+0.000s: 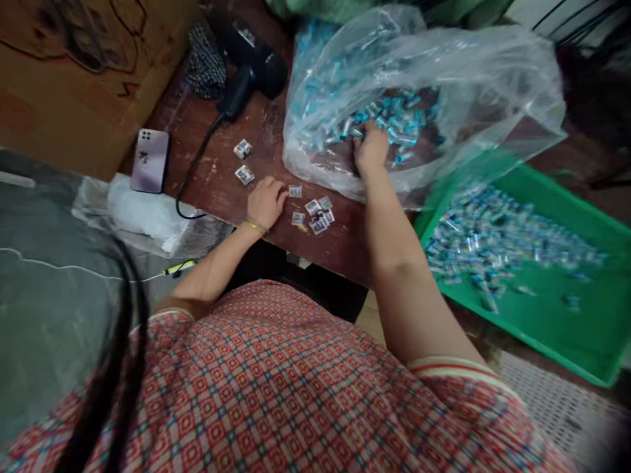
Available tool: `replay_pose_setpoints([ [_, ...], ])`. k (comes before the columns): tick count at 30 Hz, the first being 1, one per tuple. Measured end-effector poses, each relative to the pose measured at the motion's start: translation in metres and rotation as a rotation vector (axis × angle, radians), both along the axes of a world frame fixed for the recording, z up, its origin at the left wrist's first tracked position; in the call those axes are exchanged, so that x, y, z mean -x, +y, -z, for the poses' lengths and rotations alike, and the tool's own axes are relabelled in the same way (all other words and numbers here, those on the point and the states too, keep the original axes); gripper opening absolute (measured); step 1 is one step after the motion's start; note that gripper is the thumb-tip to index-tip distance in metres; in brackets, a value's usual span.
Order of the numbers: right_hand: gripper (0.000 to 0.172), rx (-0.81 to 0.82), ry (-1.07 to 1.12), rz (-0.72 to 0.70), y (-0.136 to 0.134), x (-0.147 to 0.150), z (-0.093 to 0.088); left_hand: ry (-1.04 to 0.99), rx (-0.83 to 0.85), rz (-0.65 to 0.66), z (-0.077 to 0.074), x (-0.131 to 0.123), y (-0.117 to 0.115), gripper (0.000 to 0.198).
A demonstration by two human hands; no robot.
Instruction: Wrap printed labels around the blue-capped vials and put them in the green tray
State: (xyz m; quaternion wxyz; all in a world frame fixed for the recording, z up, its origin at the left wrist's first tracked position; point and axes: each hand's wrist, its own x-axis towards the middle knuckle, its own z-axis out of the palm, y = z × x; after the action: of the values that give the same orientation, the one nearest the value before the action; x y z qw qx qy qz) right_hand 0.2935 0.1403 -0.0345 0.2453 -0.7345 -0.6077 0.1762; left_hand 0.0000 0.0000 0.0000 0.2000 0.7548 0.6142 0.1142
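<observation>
My right hand [371,150] reaches into the mouth of a large clear plastic bag [444,72] and its curled fingers rest on a heap of small blue wrapped pieces [394,121]; what it grips is hidden. My left hand [265,200], with a thin bangle at the wrist, lies on the brown table [221,184], fingers curled, touching a small printed packet [295,191]. A cluster of similar packets [318,215] lies just right of it. Two more packets [243,161] sit farther back.
A green tray [566,322] holding several blue wrapped pieces stands at the right, below the bag. A phone [150,159], a black hair dryer [251,62] with its cord, and a crumpled clear bag [142,213] lie at the left.
</observation>
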Motion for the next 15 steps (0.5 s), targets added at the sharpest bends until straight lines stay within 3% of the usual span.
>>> replay_pose_setpoints([
  [4,0.026,-0.185,0.162,-0.033,-0.039,0.008,-0.001,-0.033,0.029,-0.001,0.011,-0.019,0.014,0.026],
  [7,0.031,-0.292,0.333,-0.031,-0.078,0.012,-0.006,-0.127,0.041,0.033,0.019,-0.02,0.019,0.019],
  [11,0.024,-0.254,0.553,-0.061,-0.124,0.014,-0.01,-0.235,0.019,0.006,0.029,-0.017,0.028,0.022],
  [15,0.014,-0.193,0.623,-0.108,-0.153,0.025,-0.018,-0.348,0.033,0.005,0.034,-0.021,0.037,0.007],
])
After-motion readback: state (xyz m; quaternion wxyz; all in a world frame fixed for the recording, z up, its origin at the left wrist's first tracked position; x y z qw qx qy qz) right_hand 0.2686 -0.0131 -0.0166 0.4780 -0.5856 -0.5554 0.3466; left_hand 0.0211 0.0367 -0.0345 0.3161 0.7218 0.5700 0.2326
